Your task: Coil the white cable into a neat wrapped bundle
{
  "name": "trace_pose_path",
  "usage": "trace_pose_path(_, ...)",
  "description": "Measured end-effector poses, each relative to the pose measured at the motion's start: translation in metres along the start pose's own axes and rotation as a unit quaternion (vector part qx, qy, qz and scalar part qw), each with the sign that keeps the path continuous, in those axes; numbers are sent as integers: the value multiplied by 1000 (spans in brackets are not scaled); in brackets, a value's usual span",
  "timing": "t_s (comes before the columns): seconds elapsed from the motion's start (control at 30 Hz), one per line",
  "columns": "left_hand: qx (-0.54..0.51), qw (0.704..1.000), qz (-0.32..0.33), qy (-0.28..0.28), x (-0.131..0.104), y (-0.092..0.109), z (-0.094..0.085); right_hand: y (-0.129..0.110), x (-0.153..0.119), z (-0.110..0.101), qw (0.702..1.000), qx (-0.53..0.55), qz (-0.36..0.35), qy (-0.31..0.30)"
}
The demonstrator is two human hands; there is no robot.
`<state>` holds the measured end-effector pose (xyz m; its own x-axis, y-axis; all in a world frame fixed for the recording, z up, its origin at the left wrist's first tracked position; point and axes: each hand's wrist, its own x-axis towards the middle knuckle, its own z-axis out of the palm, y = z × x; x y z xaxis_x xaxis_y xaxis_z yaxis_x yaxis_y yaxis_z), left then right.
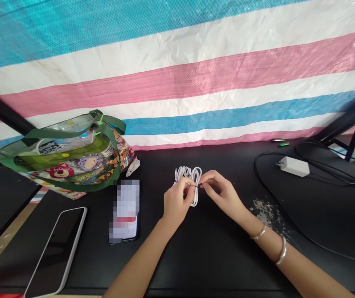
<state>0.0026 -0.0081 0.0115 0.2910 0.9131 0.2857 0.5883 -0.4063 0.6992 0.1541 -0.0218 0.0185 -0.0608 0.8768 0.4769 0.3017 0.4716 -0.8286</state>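
Forearms [148,254] at lower frame lead my remote view to the white cable coil [195,200] mid-frame, its black tie [197,186] pinched by left hand [176,199] and right hand [224,194], probably being secured, which next calls for a steady twist.

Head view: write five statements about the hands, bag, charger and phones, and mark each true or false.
1. The left hand and right hand are both at a white cable with a black tie. True.
2. The bag stands to the right of both hands. False: the bag is to their left.
3. The white charger lies to the right of the right hand. True.
4. The bracelets are on the left arm. False: the bracelets are on the right arm.
5. The white-edged phone's screen is lit. False: that phone has a dark screen; the other phone is lit.
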Motion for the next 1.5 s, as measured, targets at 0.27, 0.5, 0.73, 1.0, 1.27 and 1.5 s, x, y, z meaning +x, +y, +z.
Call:
trace_pose_path(0.27, 37, 999, -14, -6, 1, 2, -2, -5, 0, 1, 999, -23, -41, -9)
trace_pose_path(0.5, 61, 998, -6, -11, 1, 2, -1, -5, -1, 2, 992, -79, -93, -21)
trace_pose_path(0.73, 55, 998, 15, -13, 0, -1, -2, -6, -2, 3, 981, -134, -141, -1)
trace_pose_path(1.0, 75, 997, 20, 3, 0, -1, -2, -7, -2, 2, 970, -164, -179, -8)
trace_pose_path(1.27, 82, 996, 25, 9, -1, 0, -2, -8, -1, 2, 955, -208, -210, -4)
trace_pose_path(1.5, 109, 994, 13, 3, -1, 2, -1, -6, -3, 3, 943, -252, -219, 3)
